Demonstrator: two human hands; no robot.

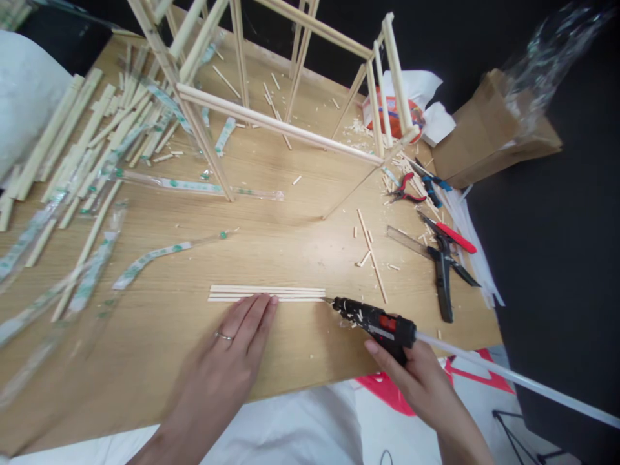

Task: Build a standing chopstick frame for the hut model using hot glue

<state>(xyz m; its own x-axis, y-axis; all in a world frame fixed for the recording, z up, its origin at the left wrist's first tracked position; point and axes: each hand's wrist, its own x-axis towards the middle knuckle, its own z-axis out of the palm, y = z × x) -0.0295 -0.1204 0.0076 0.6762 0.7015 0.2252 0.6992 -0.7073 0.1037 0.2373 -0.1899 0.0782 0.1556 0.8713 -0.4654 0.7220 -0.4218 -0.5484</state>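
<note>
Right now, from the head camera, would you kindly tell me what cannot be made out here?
Head view:
Row of wooden sticks: the left hand covers part of its near edge.
Hot glue gun: the right hand hides its grip.
Wooden stick frame: the picture's top edge cuts off its upper part.
Orange packet: frame uprights cross it, and its print is too small to read.

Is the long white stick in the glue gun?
Yes: the white glue stick runs into the back of the black glue gun in the right hand.
</note>
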